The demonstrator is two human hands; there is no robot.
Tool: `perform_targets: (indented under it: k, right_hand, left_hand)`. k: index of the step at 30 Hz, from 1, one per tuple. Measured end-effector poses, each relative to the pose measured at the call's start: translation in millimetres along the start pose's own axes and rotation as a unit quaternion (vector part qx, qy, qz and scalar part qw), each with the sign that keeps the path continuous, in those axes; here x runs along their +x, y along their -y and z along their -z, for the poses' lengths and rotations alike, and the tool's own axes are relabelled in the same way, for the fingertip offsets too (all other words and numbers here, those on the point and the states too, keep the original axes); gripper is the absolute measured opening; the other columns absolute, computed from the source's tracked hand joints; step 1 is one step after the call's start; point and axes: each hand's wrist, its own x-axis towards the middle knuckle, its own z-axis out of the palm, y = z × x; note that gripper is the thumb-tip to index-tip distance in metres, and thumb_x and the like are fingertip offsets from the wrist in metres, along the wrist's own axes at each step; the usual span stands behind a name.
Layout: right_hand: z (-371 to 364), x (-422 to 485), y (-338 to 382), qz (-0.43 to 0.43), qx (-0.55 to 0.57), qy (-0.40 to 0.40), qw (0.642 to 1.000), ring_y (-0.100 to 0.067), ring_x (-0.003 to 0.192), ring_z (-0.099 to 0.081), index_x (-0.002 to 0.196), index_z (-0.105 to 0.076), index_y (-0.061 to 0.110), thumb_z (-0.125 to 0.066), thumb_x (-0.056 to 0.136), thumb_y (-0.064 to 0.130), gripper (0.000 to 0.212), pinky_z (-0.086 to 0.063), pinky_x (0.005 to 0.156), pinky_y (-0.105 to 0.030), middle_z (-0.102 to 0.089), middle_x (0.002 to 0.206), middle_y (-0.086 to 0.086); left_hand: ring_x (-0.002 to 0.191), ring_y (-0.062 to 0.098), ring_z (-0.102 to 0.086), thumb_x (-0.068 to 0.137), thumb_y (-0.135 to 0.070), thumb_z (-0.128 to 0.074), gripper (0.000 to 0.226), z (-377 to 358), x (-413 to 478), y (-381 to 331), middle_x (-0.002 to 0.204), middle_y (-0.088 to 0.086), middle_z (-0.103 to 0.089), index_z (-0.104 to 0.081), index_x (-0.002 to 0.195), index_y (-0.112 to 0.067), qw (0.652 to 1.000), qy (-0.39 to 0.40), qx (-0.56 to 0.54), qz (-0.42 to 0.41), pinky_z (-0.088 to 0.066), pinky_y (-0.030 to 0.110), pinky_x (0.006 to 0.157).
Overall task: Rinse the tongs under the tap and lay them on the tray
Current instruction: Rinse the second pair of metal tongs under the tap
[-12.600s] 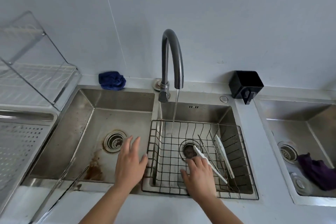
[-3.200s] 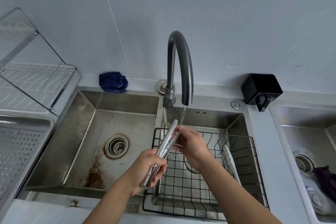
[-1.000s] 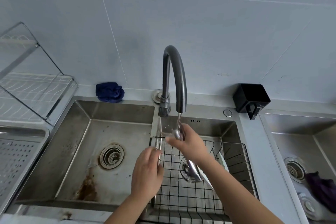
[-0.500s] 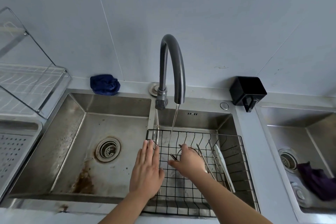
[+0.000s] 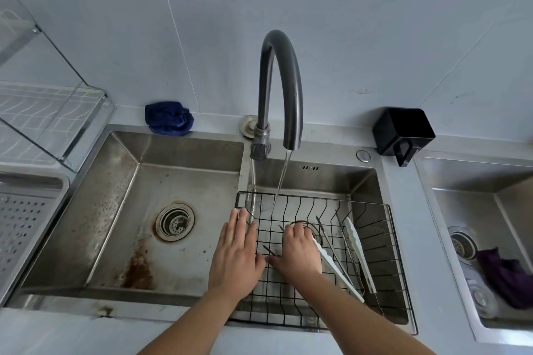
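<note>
White-tipped tongs [image 5: 336,265] lie splayed in the black wire basket [image 5: 399,242] in the right-hand sink bowl. My right hand [image 5: 300,252] is down in the basket, with its fingers curled over the far end of the tongs' left arm. Flat and with the fingers stretched out, my left hand [image 5: 235,253] rests on the basket's left rim by the sink divider and holds nothing. Water runs from the dark tap [image 5: 281,81] into the basket just beyond both hands. The perforated steel tray [image 5: 20,225] sits at the far left.
Thin metal tongs [image 5: 343,242] lie between the white arms. A blue cloth [image 5: 168,118] and a black holder [image 5: 403,131] sit on the back ledge. A clear dish rack [image 5: 52,112] stands above the tray. A further sink on the right holds a purple cloth [image 5: 504,277].
One second ago my right hand held steel tongs under the tap; it has dropped into the basket onto the white tongs. My left hand has opened flat on the basket rim.
</note>
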Motion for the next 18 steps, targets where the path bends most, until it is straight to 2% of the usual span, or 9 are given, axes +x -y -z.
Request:
perform_targets:
  k: [5,8,12,14,16,18]
  right_hand:
    - [5,-5,-4,0.008,0.024,-0.024,0.999,-0.024,0.124,-0.044,0.131,-0.047,0.017,-0.073,0.079,0.063,0.074,-0.047,0.103,-0.035,-0.049,0.131,-0.003]
    - [20,-2,-8,0.023,0.054,-0.041,0.997,-0.025,0.121,-0.046,0.125,-0.049,0.018,-0.073,0.081,0.060,0.065,-0.048,0.099,-0.035,-0.052,0.126,-0.002]
    - [57,12,-8,0.040,0.064,-0.142,0.987,-0.027,0.107,-0.057,0.122,-0.062,0.015,-0.070,0.091,0.046,0.045,-0.054,0.081,-0.039,-0.064,0.113,-0.003]
    - [81,25,-4,0.056,0.099,-0.197,0.974,-0.025,0.097,-0.061,0.111,-0.069,0.013,-0.069,0.095,0.037,0.029,-0.050,0.071,-0.032,-0.068,0.103,-0.003]
    - [109,40,6,0.062,0.152,-0.197,0.967,-0.021,0.086,-0.061,0.097,-0.070,0.016,-0.064,0.098,0.034,0.019,-0.039,0.060,-0.025,-0.065,0.090,0.003]
    - [135,58,19,0.059,0.193,-0.162,0.966,-0.021,0.076,-0.062,0.088,-0.066,0.018,-0.059,0.101,0.037,0.024,-0.042,0.056,-0.025,-0.062,0.078,0.006]
  left_hand:
    - [0.157,0.035,-0.010,0.089,-0.041,-0.059,0.071,2,0,-1,0.167,0.020,-0.022,-0.046,0.151,-0.008,1.000,-0.006,-0.006,0.000,-0.029,0.051,0.123]
    - [0.158,0.034,-0.003,0.092,-0.041,-0.055,0.071,2,0,-1,0.169,0.019,-0.016,-0.041,0.154,-0.010,1.000,0.003,0.000,0.000,-0.024,0.050,0.125]
    - [0.157,0.035,-0.005,0.090,-0.041,-0.056,0.071,0,0,1,0.168,0.020,-0.017,-0.044,0.151,-0.009,1.000,0.000,0.005,-0.003,-0.026,0.052,0.124]
    - [0.157,0.036,-0.009,0.088,-0.041,-0.057,0.070,-2,0,1,0.167,0.021,-0.020,-0.047,0.150,-0.008,1.000,-0.005,0.007,-0.003,-0.027,0.052,0.123]
    - [0.156,0.037,-0.013,0.087,-0.038,-0.058,0.068,-4,1,2,0.166,0.022,-0.023,-0.050,0.147,-0.006,1.000,-0.009,0.007,-0.003,-0.029,0.053,0.122]
    - [0.155,0.038,-0.016,0.085,-0.035,-0.060,0.066,-7,0,2,0.165,0.023,-0.026,-0.054,0.144,-0.005,1.000,-0.014,0.007,-0.004,-0.031,0.054,0.122]
